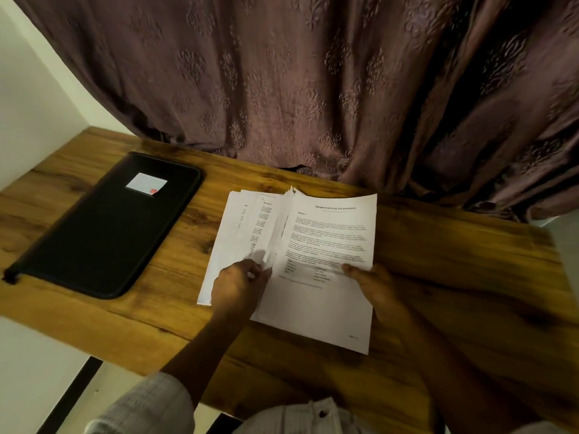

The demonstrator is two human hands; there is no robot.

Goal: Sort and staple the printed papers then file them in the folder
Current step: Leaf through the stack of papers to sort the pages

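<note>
The printed papers (326, 245) lay in a loose stack at the centre of the frame on the wooden worktop (454, 261), their far edge close to the foot of the curtain (313, 73). The top page (332, 302), headed "Sample Internship Documentation", faced up on the right of the stack, while a few sheets stood lifted along its left side, blurred, with more printed pages fanned flat beneath them further left. The left hand (238, 283) sat at the lower left of the stack, its grip closed as a pinch on the lower edge of the lifted sheets; the exact lie of its fingers was lost in the blur. The right hand (376, 289) held the stack's right edge lower down, thumb pressed on the top page and the other fingers hidden under the paper, so its grip was clamped on the stack. The black folder (106, 227) lay closed and flat on the worktop at the left of the frame, well apart from the papers, angled toward the upper right, with a white label (146, 183) bearing a red mark near its far end. A pale checked sleeve (150, 405) showed at the bottom left, and a white wall (31, 89) filled the upper left.
</note>
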